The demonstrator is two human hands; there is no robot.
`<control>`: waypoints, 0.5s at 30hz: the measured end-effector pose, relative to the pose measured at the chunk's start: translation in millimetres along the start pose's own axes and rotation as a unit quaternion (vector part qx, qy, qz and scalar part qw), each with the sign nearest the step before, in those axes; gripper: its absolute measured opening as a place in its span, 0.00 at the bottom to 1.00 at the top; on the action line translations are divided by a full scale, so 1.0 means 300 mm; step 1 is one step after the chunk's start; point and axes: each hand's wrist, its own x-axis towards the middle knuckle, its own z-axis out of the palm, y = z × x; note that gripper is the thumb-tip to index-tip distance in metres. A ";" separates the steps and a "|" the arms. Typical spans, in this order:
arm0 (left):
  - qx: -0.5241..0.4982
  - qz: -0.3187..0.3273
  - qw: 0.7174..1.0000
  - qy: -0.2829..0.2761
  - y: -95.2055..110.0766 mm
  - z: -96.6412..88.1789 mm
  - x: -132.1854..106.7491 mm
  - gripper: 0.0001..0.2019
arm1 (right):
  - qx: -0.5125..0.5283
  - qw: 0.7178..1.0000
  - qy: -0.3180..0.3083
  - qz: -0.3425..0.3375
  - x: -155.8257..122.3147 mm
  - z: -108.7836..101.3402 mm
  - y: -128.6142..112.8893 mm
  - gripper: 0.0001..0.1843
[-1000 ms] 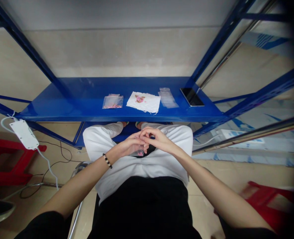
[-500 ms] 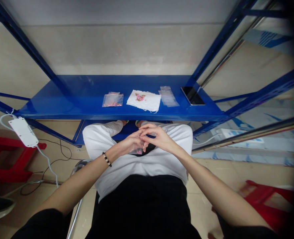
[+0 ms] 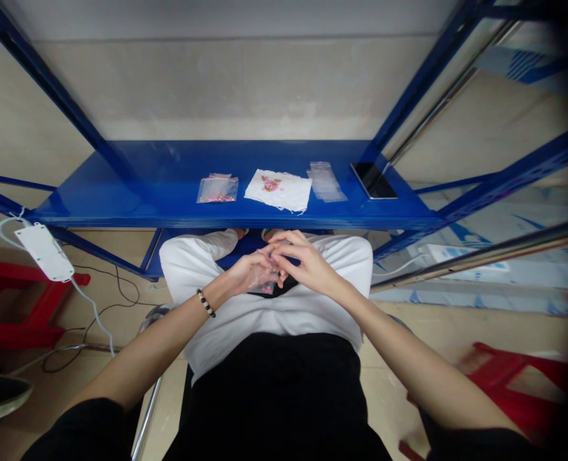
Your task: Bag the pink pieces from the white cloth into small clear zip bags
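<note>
Where the left edge begins, a red stool [image 3: 22,335] stands on the floor, with a white power strip [image 3: 44,251] hanging in front of it. Farther right, a beaded bracelet [image 3: 205,303] circles the wrist, and above that, on the blue shelf [image 3: 159,169], lies a bag of pink pieces [image 3: 218,190]. Over the lap, the left hand [image 3: 251,273] has its grip closed on a small clear bag [image 3: 263,289], pink bits at its bottom. A white cloth [image 3: 288,193] with a pink flower rests on the shelf beyond. The right hand [image 3: 307,264] brings its fingertips to the left fingers; whether its grip pinches anything, I cannot tell. Next come flat clear bags [image 3: 326,182], then a dark-screened device [image 3: 374,180], and another red stool [image 3: 511,378].
</note>
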 end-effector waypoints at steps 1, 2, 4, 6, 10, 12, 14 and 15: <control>-0.003 -0.004 1.000 -0.004 -0.003 -0.006 0.000 0.24 | -0.008 1.000 -0.010 -0.008 -0.001 -0.004 -0.007 0.12; -0.003 -0.010 1.000 -0.006 -0.005 -0.012 -0.001 0.22 | -0.013 1.000 -0.019 -0.017 -0.002 -0.007 -0.015 0.13; -0.002 -0.021 1.000 -0.004 -0.009 -0.018 -0.003 0.18 | -0.013 0.999 -0.038 -0.032 -0.002 -0.011 -0.030 0.13; -0.007 -0.022 1.000 0.002 -0.009 -0.016 -0.005 0.16 | -0.005 0.998 -0.052 -0.042 -0.001 -0.014 -0.042 0.13; -0.012 -0.007 1.000 -0.002 0.000 0.004 -0.006 0.17 | 0.016 0.998 -0.056 -0.039 0.001 -0.018 -0.046 0.16; 0.007 -0.004 1.000 -0.011 0.006 0.012 -0.007 0.15 | 0.025 0.998 -0.047 -0.033 0.001 -0.019 -0.040 0.15; 0.046 -0.016 0.999 -0.025 0.009 0.015 -0.010 0.14 | 0.025 0.999 -0.033 -0.029 -0.001 -0.021 -0.031 0.15; 0.069 -0.024 0.997 -0.031 0.009 0.015 -0.011 0.14 | 0.020 0.999 -0.026 -0.028 -0.002 -0.021 -0.026 0.14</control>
